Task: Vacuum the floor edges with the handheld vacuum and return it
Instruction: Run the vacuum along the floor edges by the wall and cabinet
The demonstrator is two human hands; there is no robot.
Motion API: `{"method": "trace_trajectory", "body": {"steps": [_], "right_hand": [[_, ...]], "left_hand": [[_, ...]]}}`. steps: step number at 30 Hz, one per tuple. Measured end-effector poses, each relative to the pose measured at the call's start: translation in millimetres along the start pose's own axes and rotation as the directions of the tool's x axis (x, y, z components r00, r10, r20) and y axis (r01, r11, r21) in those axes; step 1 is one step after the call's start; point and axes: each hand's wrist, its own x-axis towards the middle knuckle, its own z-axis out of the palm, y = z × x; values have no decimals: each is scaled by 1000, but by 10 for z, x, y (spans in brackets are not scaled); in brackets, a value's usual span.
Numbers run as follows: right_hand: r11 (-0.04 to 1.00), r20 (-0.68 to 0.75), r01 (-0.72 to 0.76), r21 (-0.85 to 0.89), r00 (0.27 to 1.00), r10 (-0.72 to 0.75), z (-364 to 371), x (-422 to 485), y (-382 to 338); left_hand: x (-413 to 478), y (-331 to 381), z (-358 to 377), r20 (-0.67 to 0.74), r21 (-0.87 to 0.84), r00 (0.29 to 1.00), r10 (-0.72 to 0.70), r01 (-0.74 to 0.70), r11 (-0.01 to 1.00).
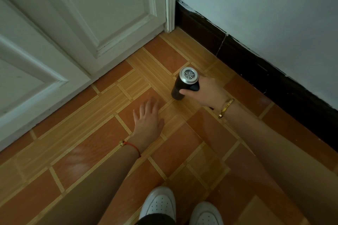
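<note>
view: one head-worn wide-angle camera
facing: forward and steeply down, into the corner of white panelled wooden door (109, 14) and pale painted wall (265, 14)
nearness: close over orange-and-tan patterned tile floor (82, 151)
bottom edge: wearer's white perforated shoes (161, 204)

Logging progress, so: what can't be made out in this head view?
Handheld vacuum nozzle: head view, hidden beneath its own body; floor contact unclear.
Right hand: head view, fingers wrapped behind the vacuum.
Left hand: head view, blurred; touching the floor or hovering, unclear.
Shoes: head view, cut by bottom edge.
</note>
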Motion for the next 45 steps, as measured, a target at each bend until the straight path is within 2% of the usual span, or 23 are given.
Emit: {"method": "trace_trajectory", "body": {"steps": [3,6,9,11,18,21,28,33,36,41,45], "right_hand": [[996,27,-32,82,999,30,4,-127,33],[987,-89,-59,151,993,73,-16,-307,144],[990,-241,-108,87,962,126,-92,-538,318],[990,-285,-136,44,948,143,-150,-699,464],[976,-268,-199,91,939,216,-260,-1258,898],[954,-274,-272,123,915,296,-311,-1482,1088],[862,-363,-440,253,782,506,-500,-2099,1565],[786,-489,-481,389,615,619,-720,-2399,1788],[732,-493,-521,439,542,681,-815,-2537,1904],[700,-448,-564,438,539,714,-776,-2688,1999],[700,-412,-567,433,566,714,-771,-2692,2036]], "left_hand": [[42,69,-12,-3,15,999,36,-36,999],[101,158,-59,-17,21,998,64,-64,998],[155,326,-91,-13,33,992,122,-121,992],[180,493,-74,-9,35,986,169,-168,985],[155,1168,148,66,57,936,345,-349,935],[107,1443,254,93,42,912,399,-404,914],[-94,1994,488,170,43,806,567,-581,813],[-211,2327,629,228,41,751,620,-644,764],[-298,2502,710,264,34,716,646,-676,736],[-355,2635,792,290,48,661,692,-732,679],[-314,2649,830,297,49,659,691,-733,678]]}}
